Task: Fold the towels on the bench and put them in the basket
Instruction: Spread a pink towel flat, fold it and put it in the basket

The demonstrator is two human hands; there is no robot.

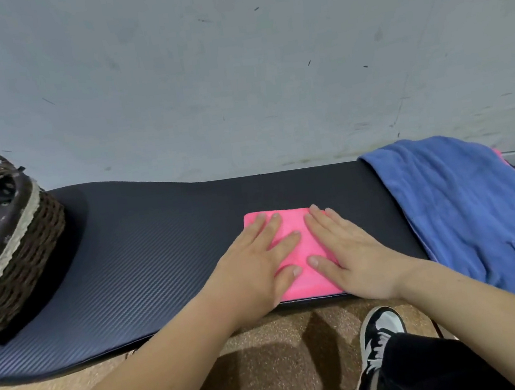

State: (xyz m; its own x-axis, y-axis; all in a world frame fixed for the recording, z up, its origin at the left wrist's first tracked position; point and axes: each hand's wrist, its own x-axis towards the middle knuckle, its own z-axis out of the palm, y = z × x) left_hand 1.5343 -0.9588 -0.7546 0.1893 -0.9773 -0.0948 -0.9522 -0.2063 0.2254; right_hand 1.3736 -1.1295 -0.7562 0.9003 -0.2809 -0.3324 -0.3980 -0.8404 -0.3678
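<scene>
The job looks to be in its early-to-middle part: one pink towel (pixel 307 286) lies folded into a small, neat rectangle at the front edge of the bench (pixel 157 240), but it is not yet in the basket (pixel 26 238), which sits well apart at the bench's left end. The left hand (pixel 252 267) and right hand (pixel 352 254) both lie flat on the towel, fingers straight and spread, pressing it down and gripping nothing. A large blue towel (pixel 467 206) is draped unfolded over the right end and hangs off the front, with a sliver of something pink (pixel 498 153) showing behind it, possibly another towel. The part of the basket in view shows only its lining, so I cannot tell whether anything is inside. The bench top is dark and finely ribbed, like a foam mat; the basket is brown woven wicker with a pale lace trim and flowered dark cloth; both towels look soft and limp.
</scene>
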